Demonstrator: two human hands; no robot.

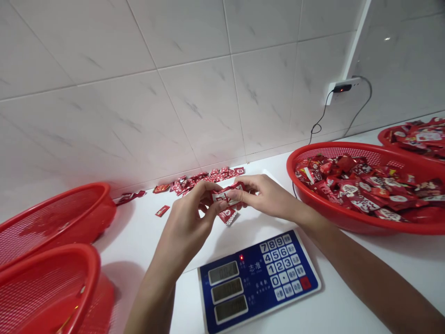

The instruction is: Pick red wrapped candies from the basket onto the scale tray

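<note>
Left hand (pixel 186 218) and right hand (pixel 267 195) meeting over the bench (pixel 333 273), fingers (pixel 205 188) pinching a red packet (pixel 225 195) between them, blue digital scale (pixel 259 278) sitting near, red mesh basket (pixel 347 148) heaped with packets standing right, loose packets (pixel 205 178) lying far

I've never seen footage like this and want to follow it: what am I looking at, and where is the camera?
No machine here: this picture comes from a camera worn on a person's head, looking forward and down at their bare hands. The left hand and right hand pinch a small red-and-white wrapped packet between them. On the white counter sits a blue electronic scale with a keypad. A red mesh basket at right is heaped with similar packets, more packets lie along the tiled wall, and two red baskets stand at left.
</note>
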